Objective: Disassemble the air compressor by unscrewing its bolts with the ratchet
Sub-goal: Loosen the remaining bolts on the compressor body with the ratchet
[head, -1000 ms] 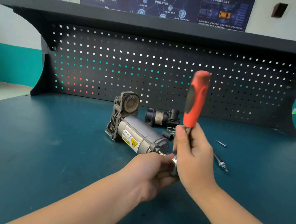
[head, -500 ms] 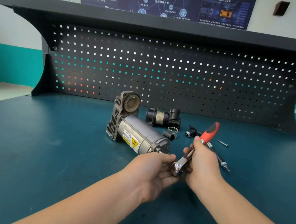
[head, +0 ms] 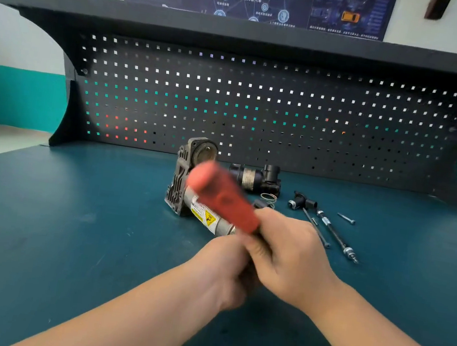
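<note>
Ribbed cast housing and smooth metal cylinder of the air compressor (head: 189,196) lie on the matte teal counter (head: 69,224); right hand (head: 291,256) clenches the ratchet (head: 221,198), red handle blurred; left hand (head: 226,268) curls beneath, its grasp hidden.

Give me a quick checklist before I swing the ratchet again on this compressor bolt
1. Right hand gripping the ratchet by its red handle: ok.
2. Left hand steadying at the ratchet's head: ok.
3. Socket seated on the bolt: cannot tell, the hands hide it.
4. Air compressor flat on the table: ok.
5. Removed long bolts lying clear, right of the hands: ok.
6. Spring away from the swing: cannot tell, the handle is blurred.
</note>
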